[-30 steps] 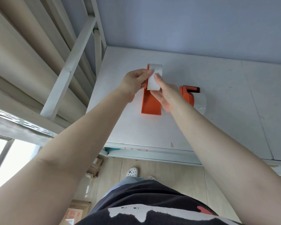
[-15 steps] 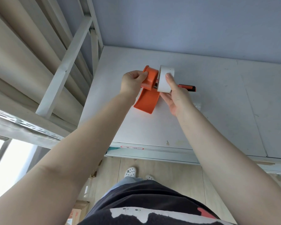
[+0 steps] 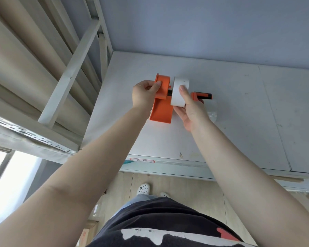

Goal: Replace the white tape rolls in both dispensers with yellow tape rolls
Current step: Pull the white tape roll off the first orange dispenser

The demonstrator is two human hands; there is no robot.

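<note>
Nearest, at the counter's (image 3: 185, 139) front edge: both forearms reaching in, nothing set down under them. Further in, toward the left edge, left hand (image 3: 144, 97) curled round the orange dispenser (image 3: 161, 102), thumb pressed on its round housing, frame lifted and tilted off the surface. Beside it, right hand (image 3: 189, 111) pinching the white tape roll (image 3: 179, 91), thumb across the outer face and fingers beneath; roll drawn sideways, apparently still on the dark hub showing between roll and housing. Risks, judged from this: pulled at an angle, roll binding on the hub; pulled hard, popping free and dropping, or rolling toward the near edge; loose tape end sticking to fingers or frame. Unclear where the cutter blade sits, so worth keeping fingertips off the frame's edges. Just behind the right hand, second dispenser (image 3: 201, 96) lying on the counter, clear tape roll (image 3: 211, 115) partly hidden. No yellow rolls in view. Beyond, back edge and wall.
</note>
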